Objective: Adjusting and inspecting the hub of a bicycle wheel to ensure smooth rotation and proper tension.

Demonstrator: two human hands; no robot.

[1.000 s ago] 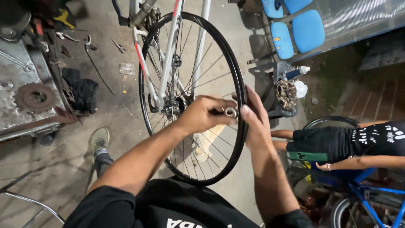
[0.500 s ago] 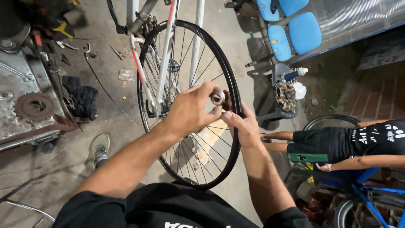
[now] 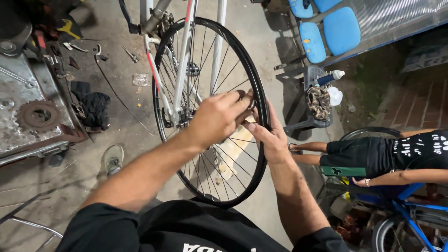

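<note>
Looking down from the head camera, I see both hands meeting at the right edge of the wheel (image 3: 212, 112), which sits upright in a white frame (image 3: 184, 60) above the concrete floor (image 3: 121, 116). My left hand (image 3: 218, 116) reaches across the spokes with fingers curled in, pinching a small silvery part (image 3: 252, 103) right at the rim (image 3: 264, 126); what the part is I cannot tell. My right hand (image 3: 270, 137) lies against the outside of the rim just below, fingers half open and pressed to it, thumb up toward the part; whether it grips the rim or only steadies it I cannot tell.

Left of the wheel, a rusty sprocket (image 3: 39, 115) lies on a metal table (image 3: 18, 135), with a dark rag (image 3: 95, 107) and small tools (image 3: 74, 46) on the floor nearby. My shoe (image 3: 113, 158) shows below them. Blue chairs (image 3: 326, 30) stand at the top right, near a stand (image 3: 308, 100) carrying a spray bottle (image 3: 329, 76). At the right, another person (image 3: 387, 156) in black clothes is beside a blue bike (image 3: 410, 219).
</note>
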